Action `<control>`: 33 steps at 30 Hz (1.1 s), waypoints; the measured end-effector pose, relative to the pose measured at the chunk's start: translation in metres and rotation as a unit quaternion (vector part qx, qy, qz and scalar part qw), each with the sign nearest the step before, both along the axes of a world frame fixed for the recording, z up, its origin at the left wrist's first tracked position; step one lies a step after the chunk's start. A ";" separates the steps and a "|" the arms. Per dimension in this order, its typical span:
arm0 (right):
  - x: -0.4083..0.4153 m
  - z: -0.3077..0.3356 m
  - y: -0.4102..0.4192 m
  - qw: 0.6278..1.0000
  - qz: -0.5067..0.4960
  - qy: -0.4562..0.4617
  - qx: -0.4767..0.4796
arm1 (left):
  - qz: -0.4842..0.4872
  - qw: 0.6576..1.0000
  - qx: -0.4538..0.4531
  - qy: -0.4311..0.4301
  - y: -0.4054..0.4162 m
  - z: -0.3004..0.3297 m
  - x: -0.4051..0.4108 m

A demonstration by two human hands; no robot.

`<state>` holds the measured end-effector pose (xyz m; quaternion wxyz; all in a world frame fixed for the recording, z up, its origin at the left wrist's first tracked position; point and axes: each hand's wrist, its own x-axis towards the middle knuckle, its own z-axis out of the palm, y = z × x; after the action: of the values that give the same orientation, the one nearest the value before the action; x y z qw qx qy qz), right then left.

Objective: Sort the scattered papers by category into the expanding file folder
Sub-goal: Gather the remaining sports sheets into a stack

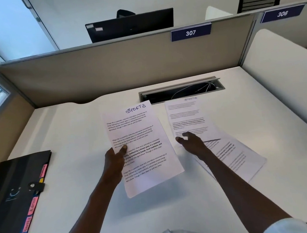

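My left hand [115, 159] pinches a printed sheet headed "SPORTS" [142, 147] by its left edge and holds it lifted above the white desk [72, 134], thumb on the front. To the right, my right hand [190, 141] hovers with loosely spread fingers over a fanned pile of printed papers [188, 117] lying on the desk; whether it touches them is unclear. The black expanding file folder [13, 199] lies closed at the desk's left edge, snap strap fastened, with pink, yellow and blue tabs along its right side.
An open cable slot [182, 89] with wires sits in the desk just behind the papers. Beige partition walls [89, 75] enclose the desk at the back and left, a white divider [278, 68] at the right. A monitor [131, 24] stands beyond the partition.
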<state>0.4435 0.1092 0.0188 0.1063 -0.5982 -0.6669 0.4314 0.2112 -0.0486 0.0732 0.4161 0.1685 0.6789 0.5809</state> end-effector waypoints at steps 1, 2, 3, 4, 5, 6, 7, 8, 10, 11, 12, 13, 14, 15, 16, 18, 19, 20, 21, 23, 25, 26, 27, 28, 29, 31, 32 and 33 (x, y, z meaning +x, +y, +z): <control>0.003 0.000 0.003 0.998 -0.004 -0.036 0.049 | 0.001 1.000 -0.001 0.001 0.000 0.000 0.000; 0.009 -0.002 0.005 0.992 0.000 -0.083 0.093 | 0.002 1.000 -0.002 0.003 0.000 0.001 0.000; 0.016 -0.006 0.005 0.985 0.011 -0.135 0.108 | 0.004 1.000 -0.003 0.003 -0.001 0.001 0.000; 0.024 -0.012 0.004 0.979 0.024 -0.174 0.103 | 0.008 1.000 -0.005 0.003 -0.001 0.001 0.000; 0.031 -0.018 0.002 0.974 0.040 -0.204 0.085 | 0.011 1.000 -0.007 0.002 -0.001 0.000 0.000; 0.034 -0.027 -0.003 0.968 0.065 -0.229 0.078 | 0.015 1.000 -0.008 0.001 -0.002 -0.001 -0.001; 0.033 -0.033 -0.010 0.960 0.094 -0.250 0.087 | 0.019 1.000 -0.008 -0.001 -0.002 -0.002 -0.002; 0.029 -0.040 -0.018 0.950 0.118 -0.267 0.107 | 0.022 1.000 -0.008 -0.002 -0.003 -0.003 -0.003; 0.014 -0.047 -0.036 0.936 0.162 -0.275 0.151 | 0.024 1.000 -0.006 -0.007 -0.004 -0.006 -0.003; 0.007 -0.048 -0.045 0.930 0.190 -0.272 0.161 | 0.025 1.000 -0.005 -0.010 -0.004 -0.007 -0.003; -0.002 -0.049 -0.052 0.923 0.222 -0.265 0.170 | 0.025 1.000 -0.004 -0.012 -0.005 -0.007 -0.002; -0.008 -0.047 -0.058 0.922 0.244 -0.247 0.173 | 0.025 1.000 -0.004 -0.013 -0.005 -0.006 -0.002; -0.013 -0.046 -0.061 0.923 0.254 -0.220 0.189 | 0.025 1.000 -0.006 -0.013 -0.006 -0.005 -0.003; -0.017 -0.045 -0.061 0.931 0.246 -0.191 0.189 | 0.025 1.000 -0.007 -0.012 -0.006 -0.004 -0.004; -0.020 -0.045 -0.059 0.938 0.229 -0.165 0.202 | 0.026 1.000 -0.008 -0.011 -0.007 -0.003 -0.005; -0.023 -0.034 -0.054 0.957 0.186 -0.136 0.176 | 0.027 1.000 -0.007 -0.009 -0.009 -0.001 -0.009; -0.023 -0.030 -0.050 0.964 0.143 -0.144 0.173 | 0.028 1.000 -0.005 -0.010 -0.010 0.000 -0.011; -0.021 -0.028 -0.043 0.962 0.098 -0.166 0.195 | 0.030 0.999 -0.005 -0.010 -0.011 0.000 -0.013; -0.017 -0.026 -0.038 0.957 0.059 -0.198 0.202 | 0.033 0.999 -0.007 -0.011 -0.013 0.000 -0.015; -0.005 -0.021 -0.026 0.954 0.001 -0.243 0.175 | 0.037 0.999 -0.013 -0.010 -0.015 0.000 -0.018; 0.005 -0.020 -0.018 0.961 -0.037 -0.252 0.108 | 0.035 0.999 -0.017 -0.008 -0.017 -0.001 -0.020; 0.009 -0.022 -0.015 0.962 -0.045 -0.254 0.084 | 0.032 0.999 -0.018 -0.006 -0.018 -0.001 -0.020; 0.013 -0.023 -0.012 0.962 -0.046 -0.259 0.075 | 0.030 0.999 -0.020 -0.004 -0.018 -0.001 -0.021; 0.016 -0.024 -0.011 0.960 -0.043 -0.266 0.074 | 0.030 0.999 -0.021 -0.002 -0.018 -0.002 -0.021; 0.017 -0.025 -0.010 0.960 -0.041 -0.269 0.071 | 0.030 0.999 -0.022 -0.001 -0.018 -0.002 -0.021; 0.019 -0.023 -0.006 0.962 -0.041 -0.264 0.057 | 0.028 0.999 -0.020 -0.003 -0.017 -0.002 -0.020; 0.019 -0.021 -0.004 0.964 -0.043 -0.259 0.049 | 0.028 0.999 -0.018 -0.004 -0.017 -0.001 -0.020; 0.019 -0.019 -0.002 0.966 -0.046 -0.250 0.038 | 0.027 0.999 -0.016 -0.004 -0.017 -0.001 -0.020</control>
<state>0.4621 0.1073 0.0000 -0.0213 -0.7126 -0.6598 0.2374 0.1913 -0.0655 0.0720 0.4052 0.1409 0.6912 0.5815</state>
